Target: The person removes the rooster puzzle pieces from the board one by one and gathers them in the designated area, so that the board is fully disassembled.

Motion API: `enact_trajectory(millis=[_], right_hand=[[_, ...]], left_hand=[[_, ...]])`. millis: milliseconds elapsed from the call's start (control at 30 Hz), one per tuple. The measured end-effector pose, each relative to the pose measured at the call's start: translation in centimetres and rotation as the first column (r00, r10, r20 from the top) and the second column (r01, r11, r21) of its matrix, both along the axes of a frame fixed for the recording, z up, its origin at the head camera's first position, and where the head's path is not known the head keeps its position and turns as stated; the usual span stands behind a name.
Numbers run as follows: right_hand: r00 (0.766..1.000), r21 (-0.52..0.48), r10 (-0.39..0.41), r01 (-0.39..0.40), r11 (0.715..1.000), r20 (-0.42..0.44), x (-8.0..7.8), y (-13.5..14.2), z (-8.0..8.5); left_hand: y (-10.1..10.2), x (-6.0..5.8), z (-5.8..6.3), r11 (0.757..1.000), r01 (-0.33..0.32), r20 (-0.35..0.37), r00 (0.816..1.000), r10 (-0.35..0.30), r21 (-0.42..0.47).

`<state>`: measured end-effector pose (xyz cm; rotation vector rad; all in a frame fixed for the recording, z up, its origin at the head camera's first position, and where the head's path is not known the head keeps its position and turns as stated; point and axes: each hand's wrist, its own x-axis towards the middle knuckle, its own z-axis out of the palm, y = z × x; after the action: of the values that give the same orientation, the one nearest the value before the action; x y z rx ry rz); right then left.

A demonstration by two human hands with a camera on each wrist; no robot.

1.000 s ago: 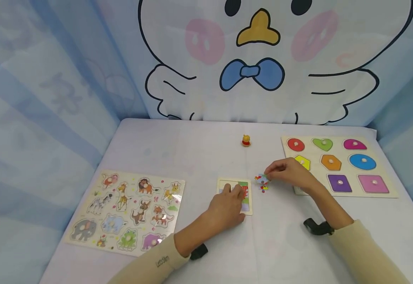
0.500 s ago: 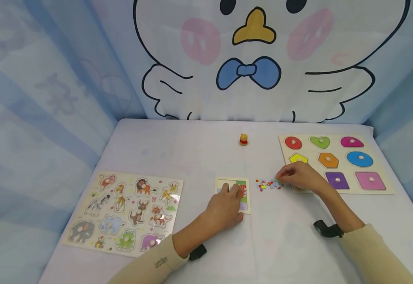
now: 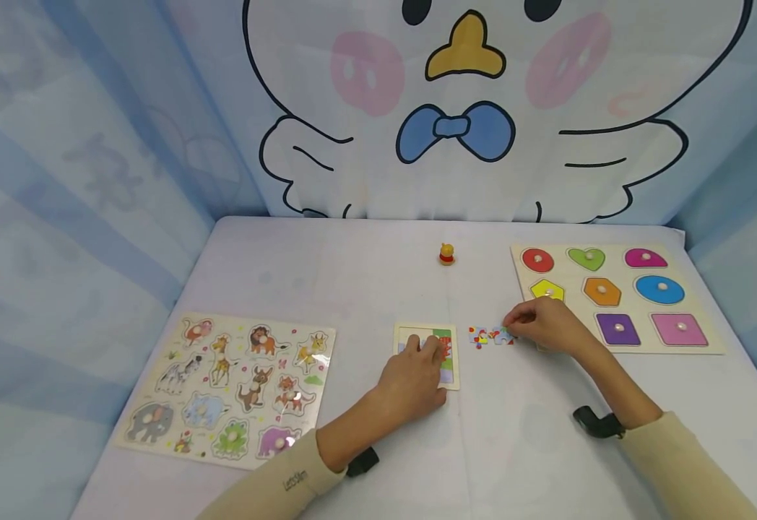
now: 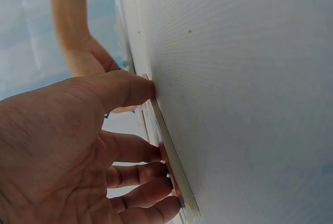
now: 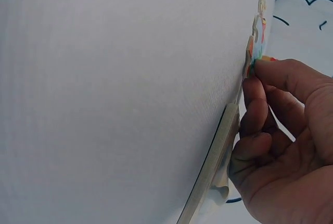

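My left hand (image 3: 411, 383) rests on a small framed jigsaw puzzle (image 3: 456, 372), its fingers over the picture. In the left wrist view the thumb touches the edge of the frame (image 4: 171, 146). The covered part of the picture is hidden. To the right, my right hand (image 3: 550, 323) pinches a small colourful jigsaw piece (image 3: 502, 336) between thumb and fingers, low over the table. Just left of that piece lies another jigsaw piece (image 3: 478, 337); from above they look side by side, and the right wrist view shows the pinched piece (image 5: 250, 54) slightly tilted.
An animal knob-puzzle board (image 3: 242, 375) lies at the left. A shape knob-puzzle board (image 3: 573, 278) lies at the right, partly under the right hand. A small yellow and red figure (image 3: 446, 255) stands farther back. A cartoon-print curtain (image 3: 378, 173) hangs behind the table.
The right hand has moved right with its jigsaw piece, from above the other piece to beside it. In the last half second it barely moves. The left hand stays on the framed puzzle.
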<state>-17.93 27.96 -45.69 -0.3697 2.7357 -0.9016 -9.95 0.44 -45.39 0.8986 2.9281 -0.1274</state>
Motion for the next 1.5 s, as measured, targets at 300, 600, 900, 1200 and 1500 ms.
enact_trajectory(millis=[300,600,900,1200,1500], right_hand=[[1.0,0.005,-0.009,0.009,1.0,-0.016,0.11,-0.11,-0.13],[0.999,0.035,-0.033,0.033,0.999,-0.016,0.23,-0.44,-0.1],[0.999,0.052,-0.041,0.043,0.998,-0.024,0.32,-0.5,-0.2],[0.998,0.051,-0.043,0.044,0.998,-0.035,0.35,-0.4,-0.1],[0.998,0.05,-0.037,0.039,0.998,-0.046,0.49,0.38,0.04]], left_hand=[[0.03,0.09,0.07,1.0,0.011,-0.013,1.0,-0.011,-0.022],[-0.05,0.09,0.0,0.999,0.027,-0.032,0.999,-0.028,-0.046],[-0.16,0.24,-0.03,0.998,0.042,-0.057,0.997,-0.045,-0.055],[-0.25,0.22,0.06,0.996,0.05,-0.071,0.996,-0.056,-0.08],[-0.43,0.21,-0.04,0.995,0.065,-0.093,0.993,-0.072,-0.07]])
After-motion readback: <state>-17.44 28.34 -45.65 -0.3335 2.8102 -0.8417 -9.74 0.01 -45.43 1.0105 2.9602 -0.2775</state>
